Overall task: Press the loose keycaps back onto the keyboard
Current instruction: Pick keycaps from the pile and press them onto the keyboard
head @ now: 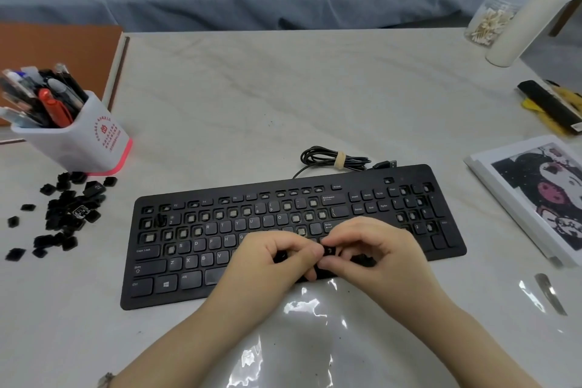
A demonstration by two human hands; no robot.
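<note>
1. Fingers [317,251] of the left hand [271,258] and right hand [371,249] are curled, tips meeting and pinching one black keycap [329,251]. How firm the left grip is, can't tell.
2. The keycap sits just above the keyboard [148,293], over the lower right letter rows. The target socket is hidden by the hands.
3. Many sockets are bare. The loose keycaps [69,214] lie in a pile on the desk [252,98], left of the keyboard, beside the pen holder [82,142].
4. Handling, judged: light, rigid, smooth plastic, small enough to slip or flip. Pinch the side edges, legend up, square over the socket, then press straight down on top. A tilted press could damage the clips.
</note>
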